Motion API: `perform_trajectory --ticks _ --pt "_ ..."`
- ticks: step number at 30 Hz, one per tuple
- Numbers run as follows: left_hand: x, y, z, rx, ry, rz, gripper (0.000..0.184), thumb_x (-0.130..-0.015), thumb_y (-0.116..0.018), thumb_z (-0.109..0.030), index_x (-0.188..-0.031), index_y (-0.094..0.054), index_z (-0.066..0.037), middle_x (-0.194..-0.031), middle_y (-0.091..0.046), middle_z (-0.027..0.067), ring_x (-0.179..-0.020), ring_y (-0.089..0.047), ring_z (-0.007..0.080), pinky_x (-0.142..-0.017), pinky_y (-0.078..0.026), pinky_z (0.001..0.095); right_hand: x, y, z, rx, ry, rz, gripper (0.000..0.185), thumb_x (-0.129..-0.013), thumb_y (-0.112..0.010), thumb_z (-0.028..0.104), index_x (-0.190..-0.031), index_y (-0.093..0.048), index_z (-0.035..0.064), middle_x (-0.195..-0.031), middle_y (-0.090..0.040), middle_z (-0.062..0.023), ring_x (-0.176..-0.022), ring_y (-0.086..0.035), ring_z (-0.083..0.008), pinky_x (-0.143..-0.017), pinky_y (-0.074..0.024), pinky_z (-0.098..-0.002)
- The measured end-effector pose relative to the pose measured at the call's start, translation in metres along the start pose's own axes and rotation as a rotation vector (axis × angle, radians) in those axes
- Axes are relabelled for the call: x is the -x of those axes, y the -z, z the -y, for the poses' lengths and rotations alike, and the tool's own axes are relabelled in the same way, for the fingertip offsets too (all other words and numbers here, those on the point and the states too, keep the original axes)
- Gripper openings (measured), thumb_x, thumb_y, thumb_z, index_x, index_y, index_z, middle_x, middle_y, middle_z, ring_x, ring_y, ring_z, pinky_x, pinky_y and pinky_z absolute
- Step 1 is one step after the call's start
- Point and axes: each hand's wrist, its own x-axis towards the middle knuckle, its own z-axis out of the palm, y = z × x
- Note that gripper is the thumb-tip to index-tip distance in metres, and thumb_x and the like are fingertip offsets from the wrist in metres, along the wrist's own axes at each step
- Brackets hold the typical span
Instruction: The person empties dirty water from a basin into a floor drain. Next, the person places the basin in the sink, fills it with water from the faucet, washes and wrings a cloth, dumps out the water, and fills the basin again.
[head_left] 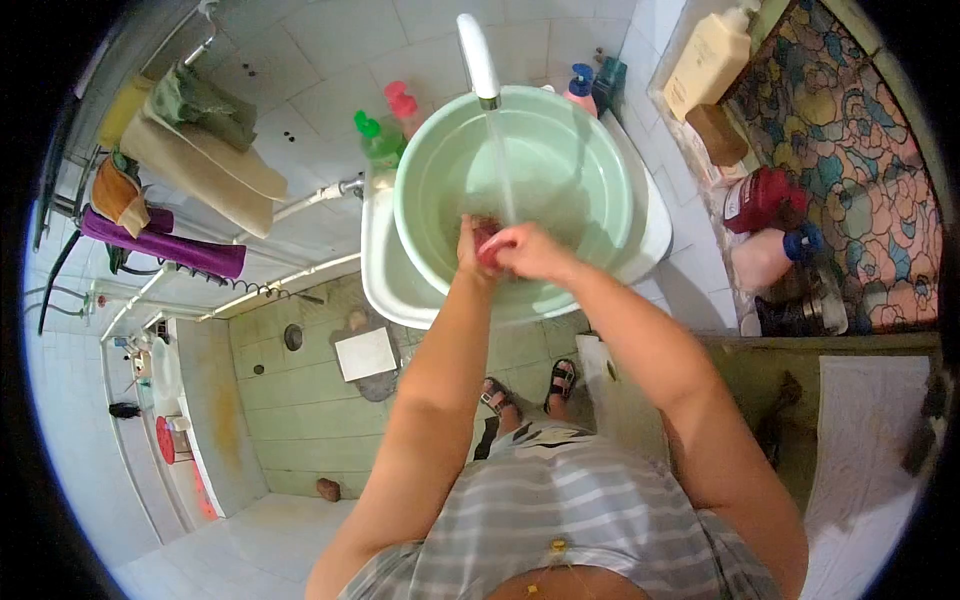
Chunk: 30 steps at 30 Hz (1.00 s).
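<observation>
Water runs from the white faucet [480, 62] into a pale green basin [610, 190], which rests in the white sink [648, 225]. Over the basin's near part, my left hand [468, 243] is partly turned on edge beside a small reddish-pink item [487, 250]. My right hand [528, 250] pinches that item from the right, next to the falling stream. The item's exact shape is hidden by my fingers. Whether my left fingers are closed round it is hard to make out.
Green [380, 140] and pink pump bottles [403, 105] stand behind the sink's left side. Bottles, including a cream one [708, 62], line the right ledge. Towels [200, 165] hang at the left. A white square [366, 355] lies on the floor.
</observation>
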Motion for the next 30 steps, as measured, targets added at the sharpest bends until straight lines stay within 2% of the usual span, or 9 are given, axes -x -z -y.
perform_trajectory --ticks 4,10,13,18,21,22,25,27,30 --pt "0.035 -0.022 -0.005 0.266 0.225 0.250 0.034 -0.087 -0.037 -0.042 -0.087 -0.050 -0.010 -0.083 -0.053 0.0080 -0.077 -0.051 0.0233 -0.070 -0.044 0.0381 0.014 -0.051 0.018 0.478 0.327 -0.309 0.019 -0.071 -0.057 0.027 -0.068 -0.063 0.0091 -0.076 -0.056 -0.0129 -0.083 -0.054 -0.0290 -0.071 -0.0433 -0.0407" --pt "0.002 0.003 0.031 0.592 0.166 0.528 0.030 -0.087 -0.039 -0.037 -0.087 -0.051 -0.009 -0.085 -0.055 0.0078 -0.078 -0.053 0.0221 -0.073 -0.045 0.0370 -0.023 -0.029 -0.004 0.539 -0.116 -0.470 0.032 -0.080 -0.043 0.033 -0.070 -0.061 0.0085 -0.082 -0.059 -0.0154 -0.077 -0.056 -0.0314 -0.071 -0.0440 -0.0418" --pt "0.020 -0.033 0.017 0.009 0.298 0.212 0.027 -0.086 -0.041 -0.032 -0.090 -0.051 -0.007 -0.088 -0.057 0.0078 -0.079 -0.056 0.0224 -0.074 -0.047 0.0370 -0.042 0.001 -0.056 0.553 -0.061 -0.588 0.038 -0.081 -0.041 0.036 -0.073 -0.061 0.0057 -0.077 -0.060 -0.0155 -0.071 -0.056 -0.0363 -0.065 -0.0430 -0.0459" --pt "0.029 -0.042 -0.015 -0.232 0.127 -0.247 0.035 -0.088 -0.038 -0.032 -0.104 -0.047 -0.002 -0.100 -0.055 0.0125 -0.090 -0.056 0.0286 -0.077 -0.047 0.0452 -0.038 0.047 -0.064 0.453 -0.537 -0.354 0.050 -0.083 -0.035 0.048 -0.109 -0.054 0.0090 -0.112 -0.050 -0.0185 -0.105 -0.046 -0.0359 -0.093 -0.0286 -0.0478" --pt "0.060 -0.056 -0.053 -0.526 0.110 -0.306 0.034 -0.086 -0.042 -0.032 -0.107 -0.044 -0.005 -0.100 -0.055 0.0112 -0.099 -0.052 0.0275 -0.080 -0.045 0.0442 -0.035 0.052 -0.091 0.789 -0.492 -0.397 0.055 -0.082 -0.033 0.054 -0.112 -0.053 0.0109 -0.113 -0.049 -0.0200 -0.107 -0.045 -0.0353 -0.096 -0.0264 -0.0471" --pt "0.073 -0.072 -0.058 -0.426 0.129 -0.260 0.035 -0.085 -0.045 -0.031 -0.110 -0.042 -0.007 -0.103 -0.054 0.0108 -0.103 -0.048 0.0282 -0.085 -0.038 0.0500 -0.028 0.045 -0.101 0.952 -0.281 -0.243 0.046 -0.083 -0.038 0.046 -0.111 -0.054 0.0126 -0.113 -0.049 -0.0198 -0.105 -0.047 -0.0352 -0.092 -0.0333 -0.0441" --pt "0.005 -0.008 -0.034 -0.674 -0.091 -0.113 0.040 -0.082 -0.045 -0.029 -0.116 -0.042 -0.009 -0.119 -0.041 0.0119 -0.108 -0.042 0.0279 -0.081 -0.043 0.0407 -0.024 0.045 -0.106 0.906 -0.337 0.103 0.034 -0.080 -0.045 0.031 -0.109 -0.055 0.0156 -0.110 -0.052 -0.0169 -0.099 -0.051 -0.0335 -0.084 -0.0410 -0.0409" --pt "0.005 -0.018 -0.016 -0.436 -0.104 -0.187 0.042 -0.083 -0.044 -0.029 -0.119 -0.038 -0.008 -0.122 -0.039 0.0112 -0.111 -0.039 0.0291 -0.081 -0.043 0.0418 -0.027 0.045 -0.090 0.779 -0.283 -0.027 0.030 -0.073 -0.051 0.014 -0.102 -0.059 0.0171 -0.099 -0.059 -0.0118 -0.089 -0.056 -0.0293 -0.076 -0.0449 -0.0371" --pt "0.037 -0.041 -0.011 -0.167 0.216 -0.088 0.042 -0.085 -0.043 -0.027 -0.122 -0.034 -0.008 -0.125 -0.037 0.0102 -0.110 -0.040 0.0307 -0.079 -0.044 0.0434 -0.023 0.049 -0.025 0.566 -0.095 0.121 0.035 -0.064 -0.062 0.011 -0.099 -0.059 0.0133 -0.092 -0.061 -0.0118 -0.086 -0.057 -0.0264 -0.075 -0.0443 -0.0351"
